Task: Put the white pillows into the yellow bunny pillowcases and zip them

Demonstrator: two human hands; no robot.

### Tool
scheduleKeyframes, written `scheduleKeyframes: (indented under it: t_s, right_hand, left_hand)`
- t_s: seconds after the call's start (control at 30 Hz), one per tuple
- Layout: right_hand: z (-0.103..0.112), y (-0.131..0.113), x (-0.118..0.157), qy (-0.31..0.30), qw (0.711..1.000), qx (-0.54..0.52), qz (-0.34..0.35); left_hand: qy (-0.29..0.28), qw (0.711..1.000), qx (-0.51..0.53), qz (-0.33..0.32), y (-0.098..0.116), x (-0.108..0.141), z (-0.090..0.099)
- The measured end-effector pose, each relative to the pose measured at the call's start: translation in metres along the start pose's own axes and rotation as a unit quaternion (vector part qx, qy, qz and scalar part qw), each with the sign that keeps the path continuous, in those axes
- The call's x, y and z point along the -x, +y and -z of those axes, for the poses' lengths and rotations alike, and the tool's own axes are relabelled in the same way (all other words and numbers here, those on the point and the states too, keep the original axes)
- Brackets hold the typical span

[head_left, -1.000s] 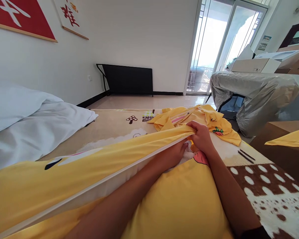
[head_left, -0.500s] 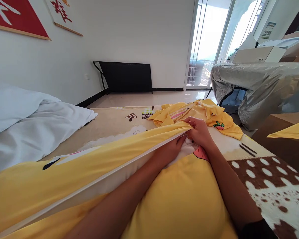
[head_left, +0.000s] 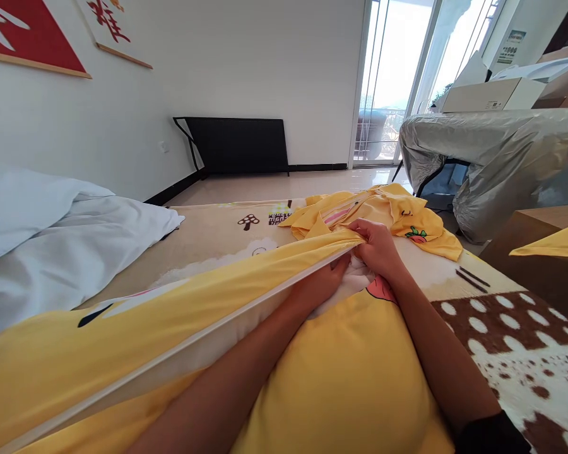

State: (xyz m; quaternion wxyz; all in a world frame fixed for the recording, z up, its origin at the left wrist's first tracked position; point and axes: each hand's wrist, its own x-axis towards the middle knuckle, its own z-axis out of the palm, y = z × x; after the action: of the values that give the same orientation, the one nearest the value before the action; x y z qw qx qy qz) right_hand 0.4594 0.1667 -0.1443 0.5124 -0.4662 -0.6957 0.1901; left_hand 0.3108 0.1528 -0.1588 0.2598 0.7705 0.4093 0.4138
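Holding the yellow cover over the printed blanket, head view.
My right hand has its fingers clenched on the edge; my left hand sits below, grasp unclear. Hands barely shifted this past second: likely steadying, little progress.

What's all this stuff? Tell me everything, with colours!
long cloth: 1, yellow, lower left
puffy cloth: 1, yellow, bottom middle
inner cloth: 1, white, middle
crumpled cloth: 1 heap, yellow, centre right
cloth corner: 1, yellow, right edge
quilt: 1, white, left
blanket: 1, beige, brown, white, underneath
panel: 1, black, far back
wall hangings: 2, red and white, upper left
socket: 1, white, left
door: 1, white-framed, upper right
covered furniture: 1, grey, right
boxes: several, brown and white, right
sleeve: 1, black, lower right
right hand: 1, gripping the long cloth's edge
left hand: 1, at the inner cloth, partly hidden
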Motion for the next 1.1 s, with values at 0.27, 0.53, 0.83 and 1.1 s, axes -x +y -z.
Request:
scheduleKeyframes:
  t_s: [0.27, 0.53, 0.83, 1.1]
  right_hand:
    - [-0.001, -0.004, 0.000, -0.004, 1.000, 0.011, -0.024]
    - [-0.003, -0.008, -0.001, 0.006, 0.999, 0.000, -0.044]
    - [-0.005, -0.001, 0.000, 0.004, 0.999, -0.005, -0.036]
    - [-0.005, 0.000, 0.000, -0.001, 0.999, -0.004, -0.038]
  left_hand:
    - [0.045, 0.998, 0.024, 0.033, -0.003, 0.002, -0.003]
    - [0.044, 0.997, 0.038, 0.053, -0.010, -0.017, -0.012]
    - [0.019, 0.998, 0.011, 0.066, -0.004, -0.025, -0.012]
    - [0.024, 0.998, 0.018, 0.060, -0.009, -0.021, -0.012]
